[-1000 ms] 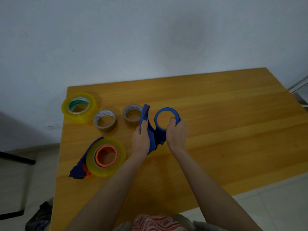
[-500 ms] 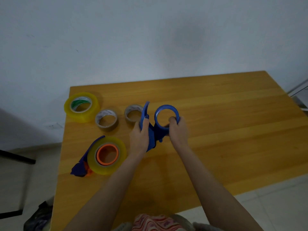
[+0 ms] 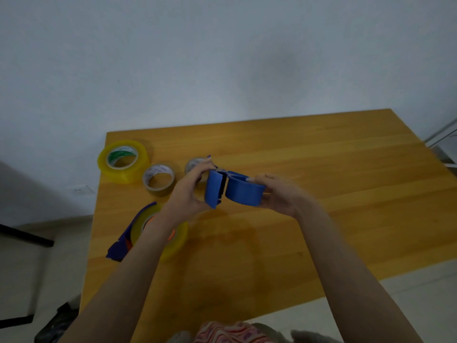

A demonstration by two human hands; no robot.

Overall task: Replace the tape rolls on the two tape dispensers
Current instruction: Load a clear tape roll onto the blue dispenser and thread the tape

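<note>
While your left hand [image 3: 189, 194] and right hand [image 3: 280, 194] each clasp one end of the blue dispenser [image 3: 233, 189], held above the table [image 3: 321, 169], second dispenser [image 3: 121, 246] with its yellow roll [image 3: 181, 235] flat at left, spare yellow roll [image 3: 123, 169] at far corner.

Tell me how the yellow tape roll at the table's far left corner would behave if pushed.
Lying flat, the yellow tape roll probably slides rather than rolls. Its thick winding suggests some weight. Close to the table edge, it could fall off.
</note>
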